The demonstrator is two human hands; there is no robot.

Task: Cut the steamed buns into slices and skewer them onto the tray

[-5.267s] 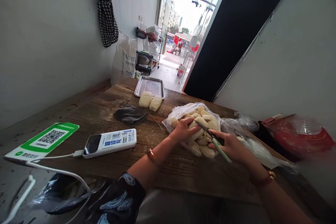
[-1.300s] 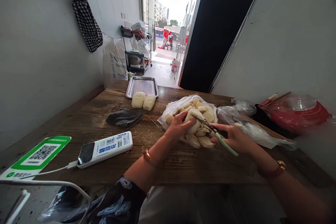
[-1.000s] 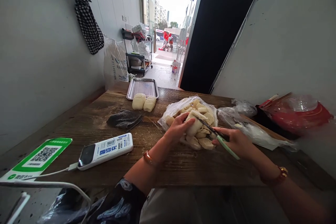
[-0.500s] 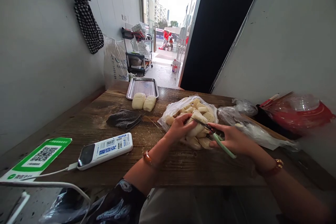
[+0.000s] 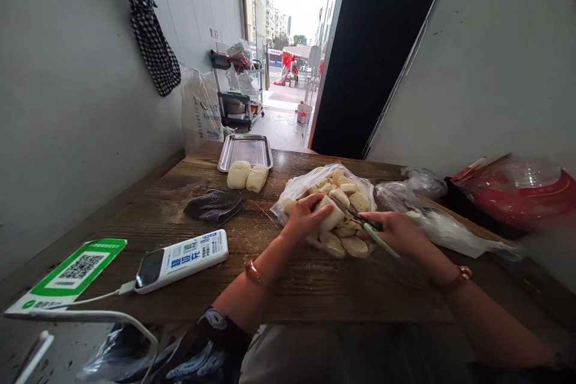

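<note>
A clear plastic bag lies open on the wooden table, filled with several pale bun pieces. My left hand grips one pale bun at the near side of the heap. My right hand holds green-handled scissors, whose dark blades point left against that bun. Cut pieces lie in front of the bag, between my hands.
Two whole buns sit before a metal tray at the far edge. A dark cloth, a power bank with cable and a green QR sign lie left. Plastic bags and a red bowl sit right.
The scissors have opened and shut on the bun while my left hand keeps hold of it. The view has shifted slightly; my hands stay at the bag.
</note>
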